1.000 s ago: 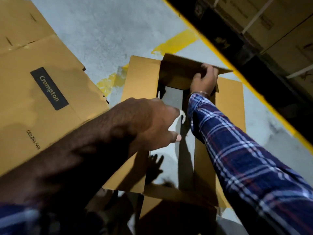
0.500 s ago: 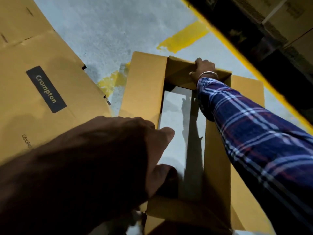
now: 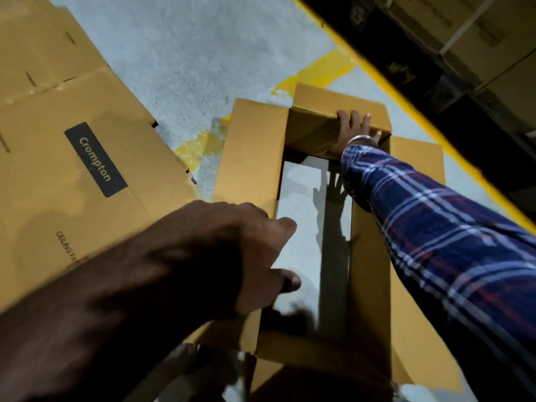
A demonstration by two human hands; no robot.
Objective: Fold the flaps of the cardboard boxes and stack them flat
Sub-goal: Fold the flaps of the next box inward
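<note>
Open box (image 3: 368, 285) upright on the floor (image 3: 179, 47), no bottom, beside a flattened stack (image 3: 66, 158). Right hand (image 3: 352, 132) spread flat on the far flap (image 3: 327, 111), pressing it inward. Left hand (image 3: 232, 256) over the left flap (image 3: 255, 152), fingers loosely bent, apparently gripping nothing. Risks: uneven pressing could skew or crease the box; far flap could spring back once released; left flap might buckle under a hasty push. Near flap and box base lost in shadow; left fingertips blurred, contact unclear.
</note>
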